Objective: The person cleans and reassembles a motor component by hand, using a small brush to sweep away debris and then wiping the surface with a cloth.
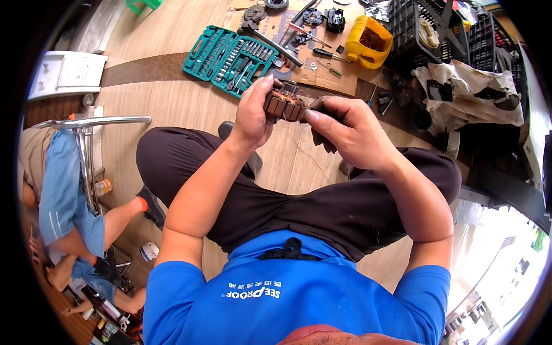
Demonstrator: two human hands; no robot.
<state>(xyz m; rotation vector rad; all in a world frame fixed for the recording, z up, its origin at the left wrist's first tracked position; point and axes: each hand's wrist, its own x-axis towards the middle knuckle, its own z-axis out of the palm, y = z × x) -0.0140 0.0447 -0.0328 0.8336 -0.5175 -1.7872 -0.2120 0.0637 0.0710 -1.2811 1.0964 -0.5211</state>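
Above my knees, my left hand (253,118) is closed round one side of a stator (283,108) with copper windings and brown metal pole faces. My right hand (357,131) pinches at the stator's right edge with thumb and fingertips. Beneath those fingers hangs a dark, crumpled piece that looks like a dirty rag (323,141); its folds are partly hidden by the hand. Just beyond my left hand lies an open teal socket set case (202,70) with rows of sockets and a ratchet.
Farther off, a cardboard sheet (339,85) carries screwdrivers, a metal bar and dark machine parts. A cut yellow jug (355,50) and black crates (402,29) stand at the right, near a stained cloth (460,77). At the left, another person's leg (121,221) reaches beside a metal-framed chair (109,121).
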